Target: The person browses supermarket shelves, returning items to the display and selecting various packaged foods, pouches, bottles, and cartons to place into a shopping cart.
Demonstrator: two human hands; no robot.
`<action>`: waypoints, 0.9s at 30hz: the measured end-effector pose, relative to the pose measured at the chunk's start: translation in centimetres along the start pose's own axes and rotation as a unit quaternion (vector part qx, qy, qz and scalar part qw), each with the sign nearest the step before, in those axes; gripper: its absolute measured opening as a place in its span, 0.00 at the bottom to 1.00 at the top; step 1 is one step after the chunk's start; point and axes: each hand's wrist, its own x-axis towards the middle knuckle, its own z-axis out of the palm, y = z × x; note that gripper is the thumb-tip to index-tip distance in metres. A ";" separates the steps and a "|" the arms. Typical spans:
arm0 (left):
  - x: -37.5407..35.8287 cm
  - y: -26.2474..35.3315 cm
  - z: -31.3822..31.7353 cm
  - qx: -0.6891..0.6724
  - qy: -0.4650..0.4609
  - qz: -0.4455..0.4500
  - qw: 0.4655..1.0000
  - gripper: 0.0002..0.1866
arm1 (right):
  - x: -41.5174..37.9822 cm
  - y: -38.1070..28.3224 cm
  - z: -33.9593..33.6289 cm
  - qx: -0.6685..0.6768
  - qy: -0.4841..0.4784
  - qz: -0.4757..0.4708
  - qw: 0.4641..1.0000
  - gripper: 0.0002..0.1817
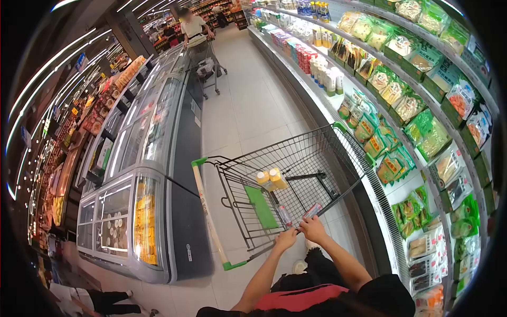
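Both hands are close together at the near side of a wire shopping cart (248, 179) with green corner pieces. My left hand (287, 239) is closed on the cart's rim. Just right of it, my right hand (312, 228) is closed too, beside a small red-and-white package (312, 210); whether it grips the rim or the package is hard to make out. Inside the cart stand two yellow bottles with pale caps (272, 179), near a green panel (261, 207). Another small package (284, 215) lies near the cart's near side.
Refrigerated shelves (369, 187) with bagged food curve along the right. Glass-topped freezers (174, 211) line the left. Up the tiled aisle (237, 111), a person (195, 31) stands behind another cart (211, 63). Another person (79, 298) is at the lower left.
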 end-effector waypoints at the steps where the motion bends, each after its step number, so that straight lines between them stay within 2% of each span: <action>1: -0.2 0.1 0.0 0.013 0.011 0.004 1.000 0.18 | -0.1 0.0 0.3 0.000 0.019 -0.001 1.000 0.11; 2: -0.2 0.3 0.0 0.026 0.022 0.009 0.999 0.17 | -0.2 0.0 0.5 -0.002 0.040 0.000 0.999 0.10; 3: -7.8 -4.6 0.0 0.067 0.009 -0.016 0.998 0.17 | -4.0 -7.7 3.3 0.045 0.051 0.014 0.998 0.10; 5: -10.3 -6.0 0.9 0.070 0.028 -0.011 0.997 0.18 | -6.4 -9.7 3.6 0.068 0.053 0.004 0.996 0.10; 6: -11.9 -5.2 2.5 0.026 0.025 -0.007 0.999 0.18 | -8.5 -9.6 3.1 0.046 0.024 -0.003 0.999 0.10; 7: -11.4 -6.7 3.7 0.046 0.042 0.029 0.998 0.19 | -9.4 -9.8 4.7 0.069 0.040 0.021 0.997 0.09; 8: -12.7 -6.5 4.3 0.045 0.049 0.040 0.997 0.20 | -10.4 -9.6 7.1 0.049 0.094 0.006 0.994 0.09; 9: -12.7 -7.0 5.0 0.046 0.044 0.073 0.995 0.19 | -11.2 -9.7 6.7 0.056 0.076 0.024 0.995 0.08; 10: -11.7 -8.8 7.2 -0.009 0.031 0.088 0.996 0.20 | -12.5 -9.4 5.5 0.029 0.041 -0.016 0.999 0.10; 11: -13.2 -7.6 7.7 0.032 -0.008 0.053 0.998 0.20 | -14.3 -9.6 7.1 0.063 0.075 0.025 0.995 0.11; 13: -19.8 -5.7 9.8 -0.167 -0.036 0.020 0.985 0.18 | -19.9 -12.8 5.2 0.092 0.005 0.071 0.993 0.13; 15: -22.1 -5.4 11.1 -0.168 -0.046 0.019 0.985 0.15 | -22.4 -13.5 4.7 0.092 -0.056 0.071 0.992 0.14; 19: -24.5 -4.8 15.2 -0.143 -0.025 0.026 0.989 0.14 | -27.6 -12.9 3.1 0.126 -0.022 0.060 0.990 0.14; 22: -25.7 -4.3 18.0 -0.168 -0.010 0.000 0.986 0.17 | -30.3 -12.6 2.7 0.110 -0.033 0.045 0.992 0.14; 24: -26.7 -4.1 20.2 -0.111 0.012 0.017 0.994 0.17 | -32.5 -12.2 2.7 0.094 -0.021 0.045 0.994 0.15; 27: -28.1 -5.2 23.1 -0.107 0.051 0.018 0.993 0.16 | -35.1 -12.7 3.1 0.092 -0.033 0.042 0.994 0.16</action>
